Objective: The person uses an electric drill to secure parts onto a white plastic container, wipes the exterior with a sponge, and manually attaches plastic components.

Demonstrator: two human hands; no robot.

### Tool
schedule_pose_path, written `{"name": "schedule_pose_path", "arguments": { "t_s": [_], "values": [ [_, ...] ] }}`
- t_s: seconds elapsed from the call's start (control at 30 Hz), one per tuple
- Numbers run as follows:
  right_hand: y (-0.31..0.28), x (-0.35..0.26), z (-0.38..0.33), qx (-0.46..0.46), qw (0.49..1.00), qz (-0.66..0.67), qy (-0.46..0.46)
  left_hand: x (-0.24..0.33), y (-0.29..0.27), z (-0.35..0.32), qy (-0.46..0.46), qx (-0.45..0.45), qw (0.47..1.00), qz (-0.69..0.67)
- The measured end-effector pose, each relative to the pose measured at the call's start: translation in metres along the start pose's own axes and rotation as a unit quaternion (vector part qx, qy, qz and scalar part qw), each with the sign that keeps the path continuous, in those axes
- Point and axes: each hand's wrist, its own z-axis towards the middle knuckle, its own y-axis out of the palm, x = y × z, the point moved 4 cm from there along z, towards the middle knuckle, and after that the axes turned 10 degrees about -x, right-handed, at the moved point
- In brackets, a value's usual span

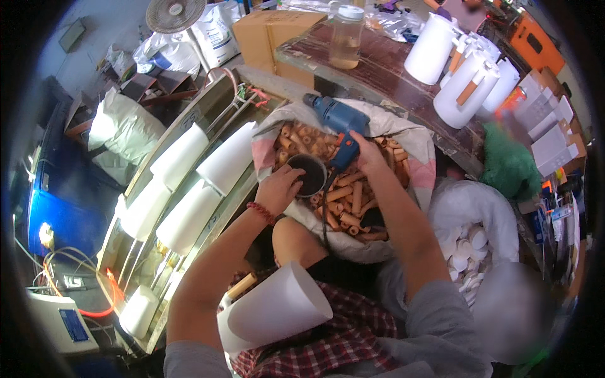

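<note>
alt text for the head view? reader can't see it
Seen from above, a seated person's right hand holds a blue power drill while the left hand steadies a dark round cup over a sack of short tan tubes. A white cone lies on their lap.

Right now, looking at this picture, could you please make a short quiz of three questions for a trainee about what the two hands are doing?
1. True or false: the right hand holds a blue power drill.
2. What does the left hand grip? A) a dark round cup B) a clear jar C) a green cloth
3. Fill the gap: the sack under both hands is full of short brown ____.

Key
1. True.
2. A; the fingers close on its rim, over the sack.
3. Tubes; they look like cardboard, and a white cone lies on the lap.
</note>
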Motion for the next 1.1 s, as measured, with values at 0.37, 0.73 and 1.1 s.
{"name": "schedule_pose_path", "arguments": {
  "t_s": [0.37,0.73,1.1],
  "values": [
    [0.012,-0.002,-0.001,0.013,0.997,0.073,-0.001,-0.014,0.033,0.053,-0.038,-0.089,0.986,0.132],
    [-0.006,-0.037,-0.092,0.004,0.998,0.039,-0.055,-0.008,0.014,0.026,0.004,0.068,0.997,-0.042],
    [0.041,-0.019,-0.27,-0.043,0.987,-0.131,0.085,-0.055,-0.058,-0.165,-0.167,0.148,0.869,-0.442]
  ]
}}
